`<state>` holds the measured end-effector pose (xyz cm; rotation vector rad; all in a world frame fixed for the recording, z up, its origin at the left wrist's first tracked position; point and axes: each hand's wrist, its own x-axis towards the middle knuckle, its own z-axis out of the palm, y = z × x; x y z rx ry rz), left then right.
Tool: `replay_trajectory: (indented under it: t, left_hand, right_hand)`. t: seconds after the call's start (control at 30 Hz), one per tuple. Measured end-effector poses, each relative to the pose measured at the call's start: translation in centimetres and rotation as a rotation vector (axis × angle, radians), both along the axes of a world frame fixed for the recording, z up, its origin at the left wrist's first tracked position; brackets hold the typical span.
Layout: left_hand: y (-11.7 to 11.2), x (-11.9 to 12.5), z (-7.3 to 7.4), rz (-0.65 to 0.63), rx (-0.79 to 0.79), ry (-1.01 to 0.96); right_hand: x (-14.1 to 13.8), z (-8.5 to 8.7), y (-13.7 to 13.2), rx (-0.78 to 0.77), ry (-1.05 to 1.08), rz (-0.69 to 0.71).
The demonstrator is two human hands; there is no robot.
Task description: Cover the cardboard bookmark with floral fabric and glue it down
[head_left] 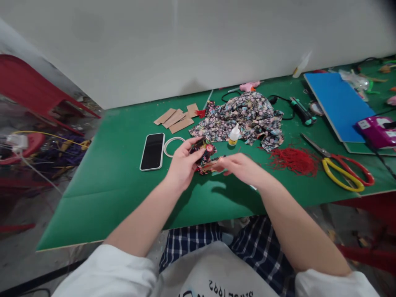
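My left hand (183,163) is closed round a small piece wrapped in dark floral fabric (204,153), held just above the green table (123,181). My right hand (239,167) comes in from the right, and its fingertips pinch the lower edge of the same piece. A white ring (171,147) lies just left of my left hand, beside a black phone (152,151) lying face up. A small glue bottle (234,135) stands right behind the piece, at the edge of a crumpled heap of floral cloth (247,117).
Brown card strips (177,118) lie at the back left. Red thread (293,160) is piled to the right, then scissors with yellow and red handles (343,169). Further back are a pink glue gun (249,86), a dark tool (302,111), a blue board (338,103) and a purple device (375,131).
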<state>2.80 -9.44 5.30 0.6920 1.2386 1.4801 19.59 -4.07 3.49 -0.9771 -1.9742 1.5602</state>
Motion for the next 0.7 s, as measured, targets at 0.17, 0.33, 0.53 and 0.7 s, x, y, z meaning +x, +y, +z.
replay_trajectory:
  t: [0.17,0.33,0.53,0.7]
  left_hand:
    - [-3.2,2.8,-1.9,0.095,0.048,0.023]
    - [-5.3,4.9,-3.5,0.028,-0.075,-0.203]
    - [-5.1,4.1,-4.0,0.061,-0.085,-0.108]
    - [-4.6,1.6,-2.5,0.023,-0.014,-0.131]
  right_hand:
    - [-2.9,-1.0,-2.0,-0.476,0.401,-0.085]
    - [-3.2,-0.9,-2.4,-0.490,0.525,-0.207]
    - [-2.4,-0.7,-2.2,-0.317,0.428,-0.088]
    - [-0.9,0.7,-1.9,-0.449,0.376,0.304]
